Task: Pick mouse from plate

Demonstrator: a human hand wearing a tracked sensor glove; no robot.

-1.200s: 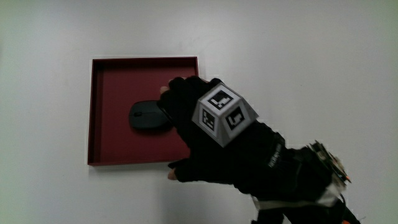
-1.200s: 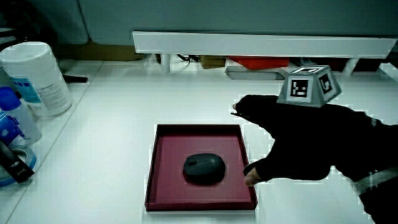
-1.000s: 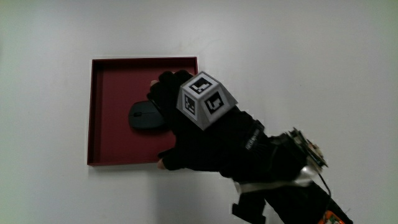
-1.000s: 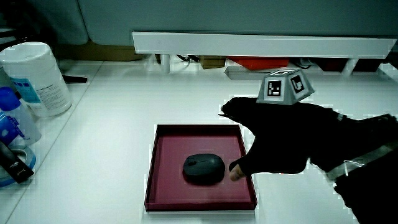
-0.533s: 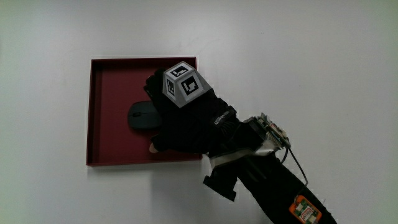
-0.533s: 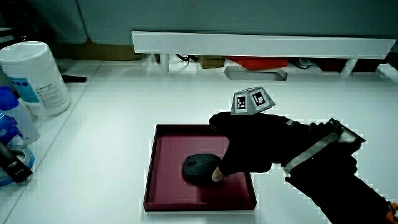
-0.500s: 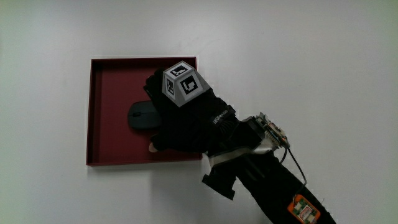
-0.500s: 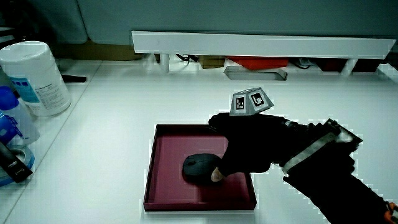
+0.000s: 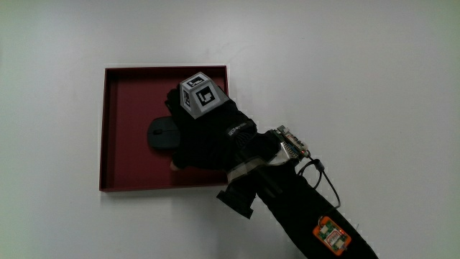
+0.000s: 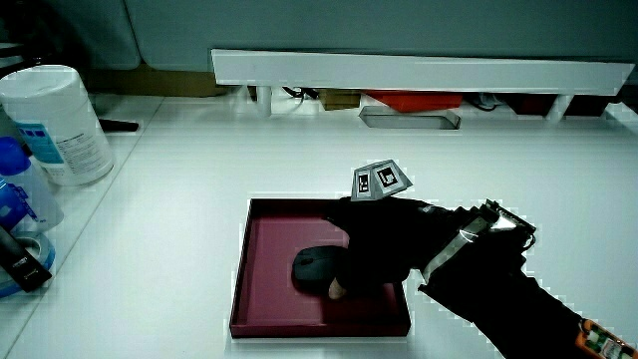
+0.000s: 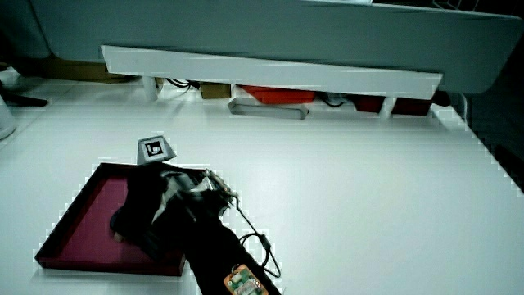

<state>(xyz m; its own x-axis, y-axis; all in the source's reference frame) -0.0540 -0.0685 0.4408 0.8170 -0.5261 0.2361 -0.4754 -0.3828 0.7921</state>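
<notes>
A dark grey mouse [image 9: 159, 134] lies in the middle of a square dark-red plate [image 9: 129, 93] on the white table. The gloved hand [image 9: 205, 137], patterned cube [image 9: 200, 93] on its back, rests over the mouse and covers about half of it. Its fingers curl around the mouse, and the thumb tip shows at the mouse's edge nearer the person. In a side view the mouse [image 10: 311, 267] still sits on the plate [image 10: 269, 239] under the hand [image 10: 384, 249]. Another side view shows the hand [image 11: 151, 205] on the plate [image 11: 82, 213], with the mouse hidden.
A white canister [image 10: 58, 125] and a blue bottle [image 10: 20, 189] stand at the table's edge, well away from the plate. A low white partition [image 10: 419, 70] runs along the table, with a grey bar [image 10: 409, 118] lying in front of it.
The hand has moved from the plate's rim in over the plate onto the mouse, and its fingers have closed around it. The mouse and the plate have not moved.
</notes>
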